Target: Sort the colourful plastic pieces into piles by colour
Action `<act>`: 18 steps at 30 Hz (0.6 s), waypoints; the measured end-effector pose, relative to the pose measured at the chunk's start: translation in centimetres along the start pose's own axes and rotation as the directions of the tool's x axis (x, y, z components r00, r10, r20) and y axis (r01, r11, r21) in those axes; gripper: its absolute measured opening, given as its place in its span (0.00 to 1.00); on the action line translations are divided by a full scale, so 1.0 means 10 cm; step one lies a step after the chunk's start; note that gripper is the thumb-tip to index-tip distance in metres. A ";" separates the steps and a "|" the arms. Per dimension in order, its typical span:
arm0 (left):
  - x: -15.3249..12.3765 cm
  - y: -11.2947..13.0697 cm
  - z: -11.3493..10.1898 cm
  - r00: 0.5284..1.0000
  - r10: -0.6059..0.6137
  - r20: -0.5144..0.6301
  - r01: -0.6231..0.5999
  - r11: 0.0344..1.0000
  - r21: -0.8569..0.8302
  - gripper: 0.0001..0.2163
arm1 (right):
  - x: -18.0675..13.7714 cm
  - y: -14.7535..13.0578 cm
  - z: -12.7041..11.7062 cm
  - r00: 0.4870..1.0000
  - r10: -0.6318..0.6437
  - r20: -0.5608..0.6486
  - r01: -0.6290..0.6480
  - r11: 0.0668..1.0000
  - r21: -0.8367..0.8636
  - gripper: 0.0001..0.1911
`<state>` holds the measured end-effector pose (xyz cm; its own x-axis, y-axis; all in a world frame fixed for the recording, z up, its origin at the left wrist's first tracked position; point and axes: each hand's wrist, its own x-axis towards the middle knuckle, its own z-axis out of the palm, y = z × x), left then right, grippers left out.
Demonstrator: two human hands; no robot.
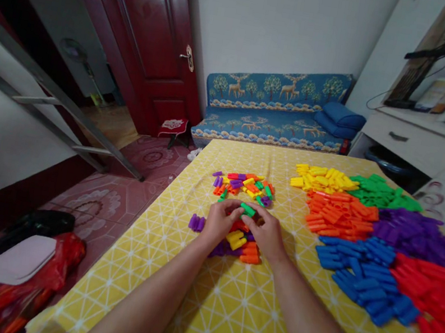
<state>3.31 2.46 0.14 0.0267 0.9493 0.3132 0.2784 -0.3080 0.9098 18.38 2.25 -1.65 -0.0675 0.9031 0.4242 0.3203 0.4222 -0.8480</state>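
Observation:
My left hand (pixel 220 220) and my right hand (pixel 266 232) meet over a small joined cluster of plastic tube pieces (pixel 241 246) in purple, yellow, red and orange on the yellow tablecloth (pixel 231 316). Both hands pinch a green tube piece (pixel 247 209) between their fingertips, just above the cluster. A purple piece (pixel 196 222) lies left of my left hand. A loose mixed pile of small pieces (pixel 245 186) sits just beyond the hands.
Sorted heaps lie to the right: yellow (pixel 323 179), green (pixel 384 193), orange (pixel 338 214), purple (pixel 419 236), blue (pixel 367 270), red (pixel 439 299). A blue sofa (pixel 274 112) and a dark red door (pixel 149 40) stand beyond. Bags (pixel 27 264) lie on the floor at left.

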 end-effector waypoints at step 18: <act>0.26 -0.31 -0.18 0.995 0.094 0.018 -0.087 0.819 0.567 0.10 | 0.08 0.18 -0.06 0.937 0.174 -0.303 -0.161 0.985 0.069 0.18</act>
<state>0.83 5.79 -1.35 0.0697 0.9173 0.3921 0.7703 -0.2993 0.5631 19.49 3.67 -2.62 0.2793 0.8957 0.3459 0.2609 0.2759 -0.9251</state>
